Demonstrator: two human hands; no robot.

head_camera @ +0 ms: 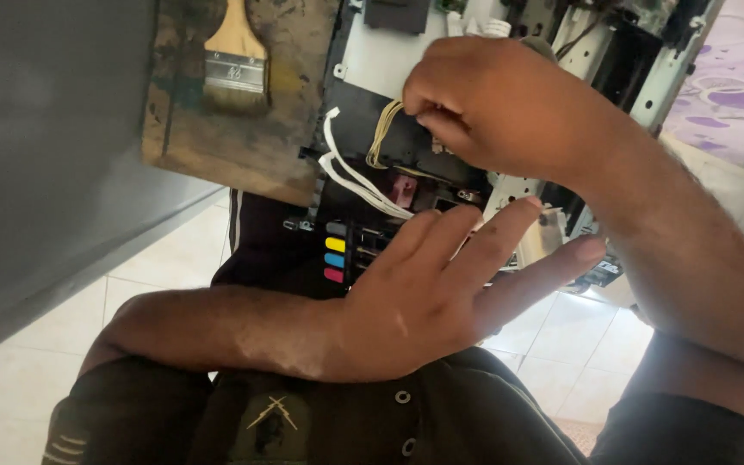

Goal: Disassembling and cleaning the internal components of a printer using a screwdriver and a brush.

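Observation:
An opened printer (406, 60) with bare metal and black inner parts fills the upper middle of the head view. My right hand (492, 103) reaches into it from the right and pinches a bundle of thin yellowish wires (382, 131). White flat cables (350, 176) curl just below those wires. My left hand (432, 293) lies across the front with fingers spread and holds nothing, hovering over the ink cartridge block (335, 252) with its black, yellow, blue and red tabs. Whether that hand touches the printer is unclear.
A paint brush (236, 58) with a wooden handle lies on a stained wooden board (234, 146) at the upper left. A grey surface (45, 155) covers the left side. White floor tiles (574, 331) and my dark clothing (372, 422) show below.

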